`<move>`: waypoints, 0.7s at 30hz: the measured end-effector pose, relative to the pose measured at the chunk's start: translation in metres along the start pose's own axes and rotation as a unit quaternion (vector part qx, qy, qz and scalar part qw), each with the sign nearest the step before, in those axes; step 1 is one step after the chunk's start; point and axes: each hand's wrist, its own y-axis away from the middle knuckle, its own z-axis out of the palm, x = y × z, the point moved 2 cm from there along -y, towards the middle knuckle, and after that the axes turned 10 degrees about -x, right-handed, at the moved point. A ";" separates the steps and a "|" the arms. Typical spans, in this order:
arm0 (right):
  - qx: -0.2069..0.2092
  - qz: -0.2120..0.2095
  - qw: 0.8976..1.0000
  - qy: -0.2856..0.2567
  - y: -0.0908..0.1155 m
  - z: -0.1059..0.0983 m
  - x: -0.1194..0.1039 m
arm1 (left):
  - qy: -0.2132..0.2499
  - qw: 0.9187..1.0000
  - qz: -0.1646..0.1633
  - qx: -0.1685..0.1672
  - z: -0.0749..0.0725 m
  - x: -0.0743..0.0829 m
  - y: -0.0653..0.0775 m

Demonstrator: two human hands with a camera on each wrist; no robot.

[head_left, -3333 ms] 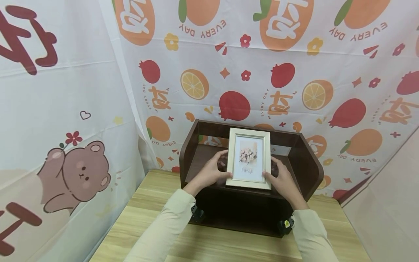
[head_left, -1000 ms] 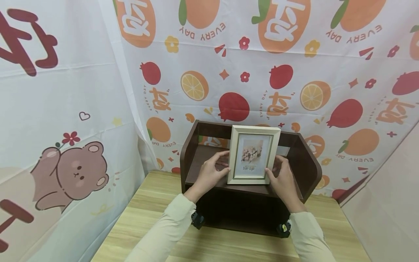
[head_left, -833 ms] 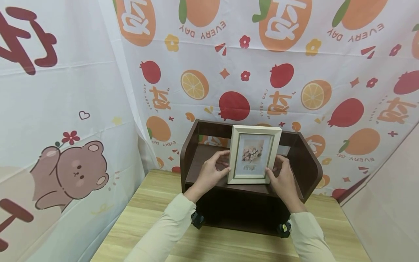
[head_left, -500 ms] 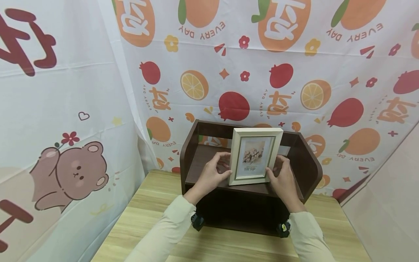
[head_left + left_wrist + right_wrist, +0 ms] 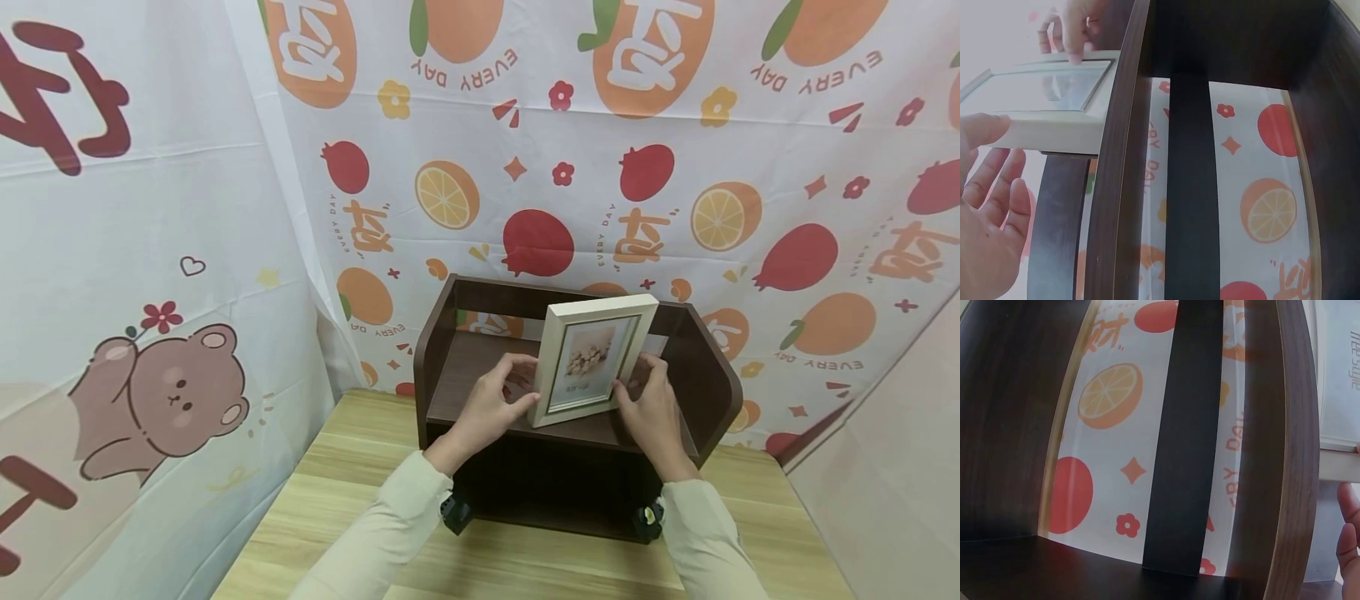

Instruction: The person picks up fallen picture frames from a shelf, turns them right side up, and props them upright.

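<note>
A cream picture frame with a floral print stands nearly upright on the top shelf of a dark brown desk shelf, turned at an angle so its left side edge shows. At that left edge is my left hand, thumb against the frame and fingers curled toward the back. My right hand holds the opposite edge, thumb on the front and fingers behind. From the left wrist, the left thumb touches the frame's border. Only a corner of the frame and some right fingertips show in the right wrist view.
The shelf's lower compartment is dark inside. It stands on a light wood table. A fruit-print cloth hangs close behind, and a bear-print cloth hangs on the left.
The picture frame, earlier leaning back and facing forward, has been raised more upright. It has since swivelled, exposing its left side, and shifted slightly right. Both hands stay at its edges.
</note>
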 end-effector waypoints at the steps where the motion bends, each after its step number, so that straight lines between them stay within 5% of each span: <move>1: 0.000 0.004 1.000 0.001 -0.001 0.000 0.000 | -0.002 1.000 0.003 0.003 0.001 0.000 0.000; 21: -0.020 0.017 0.999 -0.043 -0.011 0.003 0.009 | -0.026 0.999 0.020 0.028 0.020 0.014 -0.002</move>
